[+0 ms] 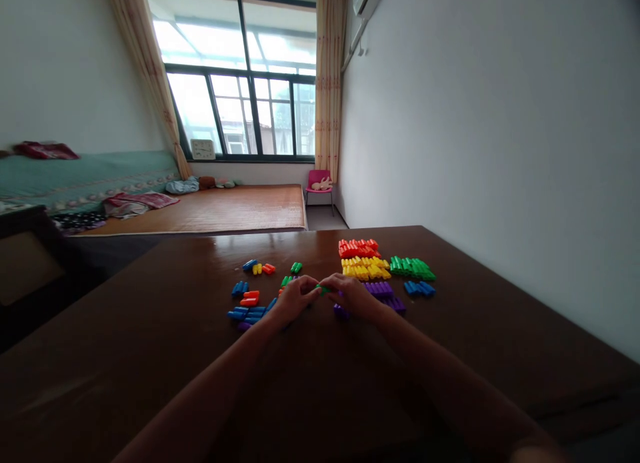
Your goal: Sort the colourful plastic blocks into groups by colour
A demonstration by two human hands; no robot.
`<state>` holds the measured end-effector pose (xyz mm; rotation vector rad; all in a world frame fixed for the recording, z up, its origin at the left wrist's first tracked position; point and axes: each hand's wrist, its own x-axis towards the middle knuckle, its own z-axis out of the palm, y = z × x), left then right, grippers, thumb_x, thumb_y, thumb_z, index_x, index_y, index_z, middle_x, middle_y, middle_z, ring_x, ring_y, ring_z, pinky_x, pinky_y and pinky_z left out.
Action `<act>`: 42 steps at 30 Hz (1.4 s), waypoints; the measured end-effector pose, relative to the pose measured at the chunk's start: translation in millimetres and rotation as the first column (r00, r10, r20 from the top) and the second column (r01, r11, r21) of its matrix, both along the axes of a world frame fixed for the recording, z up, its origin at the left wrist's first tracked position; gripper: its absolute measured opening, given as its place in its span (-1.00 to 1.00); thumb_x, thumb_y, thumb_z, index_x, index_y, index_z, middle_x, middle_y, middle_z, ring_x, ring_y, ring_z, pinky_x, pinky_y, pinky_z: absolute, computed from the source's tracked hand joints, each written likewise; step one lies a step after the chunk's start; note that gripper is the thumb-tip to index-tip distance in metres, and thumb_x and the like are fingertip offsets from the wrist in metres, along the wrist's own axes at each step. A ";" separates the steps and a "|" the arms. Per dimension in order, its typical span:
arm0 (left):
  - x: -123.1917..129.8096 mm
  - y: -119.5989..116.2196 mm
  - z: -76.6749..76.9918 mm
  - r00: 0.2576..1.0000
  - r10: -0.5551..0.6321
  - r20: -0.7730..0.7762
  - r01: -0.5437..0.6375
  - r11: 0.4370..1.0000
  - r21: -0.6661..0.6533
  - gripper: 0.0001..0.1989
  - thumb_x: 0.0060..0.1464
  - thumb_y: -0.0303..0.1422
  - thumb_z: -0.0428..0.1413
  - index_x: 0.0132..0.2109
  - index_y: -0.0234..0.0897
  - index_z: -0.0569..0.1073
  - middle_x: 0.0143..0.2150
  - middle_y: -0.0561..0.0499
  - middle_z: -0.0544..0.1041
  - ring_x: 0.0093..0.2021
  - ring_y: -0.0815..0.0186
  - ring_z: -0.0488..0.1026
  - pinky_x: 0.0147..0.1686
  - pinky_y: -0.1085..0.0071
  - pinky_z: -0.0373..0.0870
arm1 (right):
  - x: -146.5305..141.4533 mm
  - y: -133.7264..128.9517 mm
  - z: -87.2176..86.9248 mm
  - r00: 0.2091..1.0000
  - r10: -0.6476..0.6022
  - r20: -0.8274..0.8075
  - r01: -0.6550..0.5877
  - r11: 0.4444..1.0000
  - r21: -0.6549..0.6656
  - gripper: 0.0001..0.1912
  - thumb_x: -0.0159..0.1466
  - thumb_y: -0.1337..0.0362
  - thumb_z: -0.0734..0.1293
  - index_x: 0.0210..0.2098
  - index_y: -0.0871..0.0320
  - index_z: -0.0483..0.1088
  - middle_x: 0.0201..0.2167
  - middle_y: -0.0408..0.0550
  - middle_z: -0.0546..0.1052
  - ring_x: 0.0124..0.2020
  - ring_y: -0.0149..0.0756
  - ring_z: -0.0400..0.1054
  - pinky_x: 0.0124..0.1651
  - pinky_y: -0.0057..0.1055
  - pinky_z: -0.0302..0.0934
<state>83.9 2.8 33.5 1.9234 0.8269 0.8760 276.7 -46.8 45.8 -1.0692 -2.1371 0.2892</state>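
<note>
Between my fingertips is a small green plastic piece (324, 289). My left hand (296, 299) pinches it from the left, and my right hand (350, 295) grips it from the right. Just right of my right hand lie purple pieces (379, 289), partly hidden by it. Beyond them are rows of yellow pieces (365, 268), orange-red pieces (359, 248) and green pieces (413, 268). To the left of my left hand, loose blue pieces (255, 313), orange pieces (250, 298) and a green pair (297, 267) are scattered; some are hidden behind that hand.
The pieces rest on a dark brown glossy table (165, 329). A small blue group (419, 288) lies at the right. Past the table are a bed with a woven mat (240, 206), a pink chair (320, 181) and a window. A white wall (480, 149) runs along the right.
</note>
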 end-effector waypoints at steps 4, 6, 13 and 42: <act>-24.7 5.6 7.5 0.998 0.063 0.002 -0.063 0.998 0.005 -0.56 0.01 -0.09 0.15 -0.05 -0.30 0.48 -0.18 -0.09 0.57 -0.24 0.25 0.51 -0.29 0.40 0.43 | 58.2 20.4 13.8 0.948 -0.319 0.016 0.319 0.947 -0.024 -0.80 0.25 0.26 0.34 -0.12 0.12 0.45 -0.19 -0.07 0.55 -0.21 -0.34 0.42 -0.11 -0.38 0.31; -49.9 17.3 12.4 0.991 0.132 -0.025 -0.131 0.991 0.015 -0.51 0.04 -0.07 0.11 0.02 -0.29 0.46 -0.21 -0.08 0.58 -0.27 0.23 0.52 -0.34 0.38 0.45 | 111.2 33.1 23.2 0.787 -0.613 0.069 0.617 0.783 -0.081 -0.78 0.27 0.20 0.33 -0.12 0.15 0.44 -0.19 -0.04 0.54 -0.21 -0.34 0.42 -0.11 -0.39 0.32; -138.0 57.1 -4.6 0.847 0.531 0.030 -0.532 0.846 0.038 -0.49 -0.02 -0.06 0.11 -0.01 -0.31 0.49 -0.22 -0.11 0.61 -0.26 0.16 0.56 -0.38 0.36 0.49 | 233.3 55.6 19.2 0.550 -0.783 0.291 0.835 0.511 -0.203 -0.66 0.33 0.15 0.27 0.03 0.17 0.35 0.00 0.03 0.43 -0.08 -0.26 0.38 -0.05 -0.19 0.35; -168.3 78.4 -53.9 0.744 0.658 -0.121 -0.628 0.749 0.211 -0.75 0.05 -0.42 0.01 -0.23 -0.25 0.58 -0.29 -0.03 0.61 -0.26 0.26 0.52 -0.21 0.39 0.40 | -75.1 174.2 -17.1 0.882 -0.047 0.468 0.113 0.987 -0.113 -0.80 0.09 0.42 0.38 -0.29 0.09 0.54 -0.16 -0.12 0.59 -0.17 -0.31 0.43 0.00 -0.37 0.27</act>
